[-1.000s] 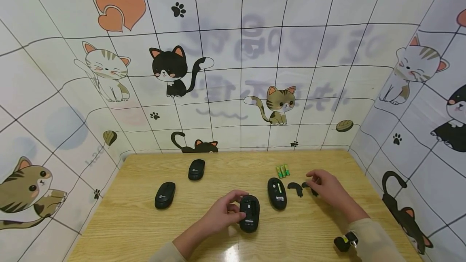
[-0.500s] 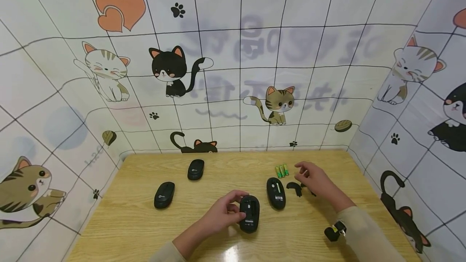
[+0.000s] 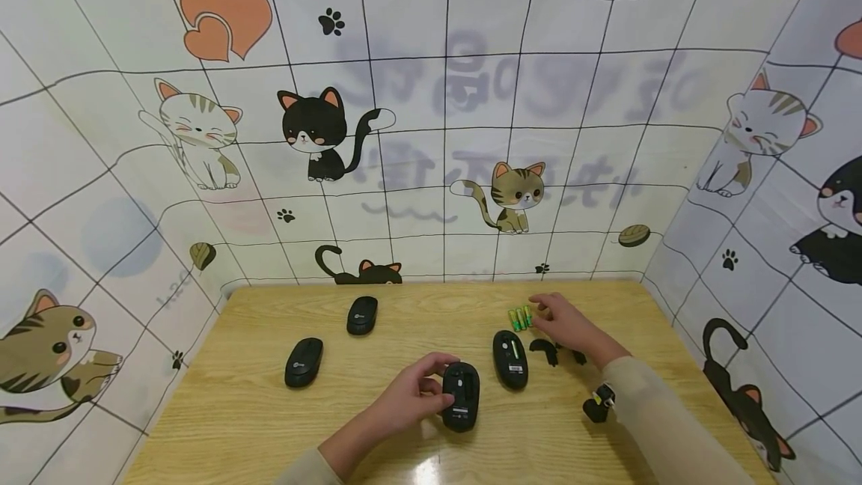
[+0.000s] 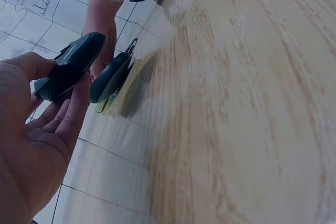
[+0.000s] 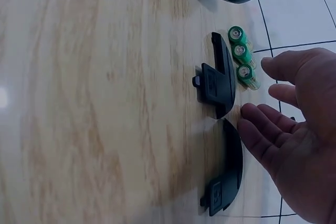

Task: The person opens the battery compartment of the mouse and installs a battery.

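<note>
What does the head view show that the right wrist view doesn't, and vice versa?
Only head: the left hand gripping an upturned mouse, plus the front-left mouse and back-left mouse.
Only right wrist: the battery end faces and the palm side of the right hand.
Both: right hand, three batteries, two black covers and another mouse with a battery inside.

bright even light, white glare on the near tabletop point(image 3: 404, 328), soft shadows, slightly hazy wrist views

One beige sleeve point(image 3: 663, 425) bears a black camera point(image 3: 595, 410)
</note>
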`<state>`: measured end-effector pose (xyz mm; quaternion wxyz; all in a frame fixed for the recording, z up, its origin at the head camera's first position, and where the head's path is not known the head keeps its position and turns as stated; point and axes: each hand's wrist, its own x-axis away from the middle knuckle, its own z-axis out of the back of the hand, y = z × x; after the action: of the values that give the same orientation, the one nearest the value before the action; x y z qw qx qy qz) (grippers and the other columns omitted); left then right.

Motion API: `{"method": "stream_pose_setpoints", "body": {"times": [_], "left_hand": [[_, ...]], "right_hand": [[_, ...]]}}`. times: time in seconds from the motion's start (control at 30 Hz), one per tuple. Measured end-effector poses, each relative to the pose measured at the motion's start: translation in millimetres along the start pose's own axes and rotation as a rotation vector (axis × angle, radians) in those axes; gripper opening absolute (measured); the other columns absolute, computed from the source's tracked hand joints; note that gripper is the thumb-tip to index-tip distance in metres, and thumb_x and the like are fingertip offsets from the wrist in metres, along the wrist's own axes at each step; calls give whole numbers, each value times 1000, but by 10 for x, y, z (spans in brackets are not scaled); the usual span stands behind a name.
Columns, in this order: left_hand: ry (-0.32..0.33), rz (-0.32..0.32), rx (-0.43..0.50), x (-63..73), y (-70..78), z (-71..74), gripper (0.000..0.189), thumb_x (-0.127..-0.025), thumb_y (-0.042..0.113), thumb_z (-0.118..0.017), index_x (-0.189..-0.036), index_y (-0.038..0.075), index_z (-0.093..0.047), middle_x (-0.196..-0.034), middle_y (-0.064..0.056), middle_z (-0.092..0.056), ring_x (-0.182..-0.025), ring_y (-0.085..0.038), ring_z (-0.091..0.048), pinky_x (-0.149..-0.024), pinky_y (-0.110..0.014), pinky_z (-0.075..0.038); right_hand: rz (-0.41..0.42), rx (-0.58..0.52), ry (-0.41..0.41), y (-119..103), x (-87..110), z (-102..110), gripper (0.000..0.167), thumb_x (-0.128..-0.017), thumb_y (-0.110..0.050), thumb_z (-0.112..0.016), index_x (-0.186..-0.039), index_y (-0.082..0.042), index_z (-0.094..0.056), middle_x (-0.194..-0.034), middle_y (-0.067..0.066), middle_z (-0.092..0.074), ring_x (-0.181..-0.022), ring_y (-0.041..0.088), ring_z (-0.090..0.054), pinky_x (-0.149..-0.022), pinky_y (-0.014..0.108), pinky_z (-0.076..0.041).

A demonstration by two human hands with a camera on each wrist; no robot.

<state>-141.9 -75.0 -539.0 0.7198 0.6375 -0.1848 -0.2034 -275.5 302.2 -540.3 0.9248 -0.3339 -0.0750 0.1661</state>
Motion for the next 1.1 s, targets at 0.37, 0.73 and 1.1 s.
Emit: {"method": "stream_pose_setpoints", "body": {"times": [0.37, 0.73, 1.1], "left_hand": [[1, -8, 2, -9, -13, 12, 55, -101, 0, -77, -152, 16, -61, -127, -9, -65, -94, -16, -73, -79, -26, -62], [1, 7, 12, -2, 6, 19, 54, -102, 0, -77, -152, 15, -61, -126, -10, -65, -94, -17, -73, -79, -26, -62], [6, -5, 13, 15, 31, 8, 55, -101, -1, -76, -152, 14, -61, -126, -9, -65, -95, -17, -74, -79, -25, -61]], "right_hand": [[-22, -19, -38, 22, -96, -20, 50, -105, -12, -71, -149, 8, -58, -127, 26, -58, -111, 38, -65, -92, 57, -58], [-37, -14, -39, 53, -144, -19, 41, -101, -10, -80, -136, 4, -65, -125, 21, -62, -111, 35, -64, -94, 56, -57], [-94, -80, 8, 38, -97, -25, 41, -100, -3, -80, -135, -3, -61, -116, 16, -69, -102, 30, -66, -83, 47, -57]]}}
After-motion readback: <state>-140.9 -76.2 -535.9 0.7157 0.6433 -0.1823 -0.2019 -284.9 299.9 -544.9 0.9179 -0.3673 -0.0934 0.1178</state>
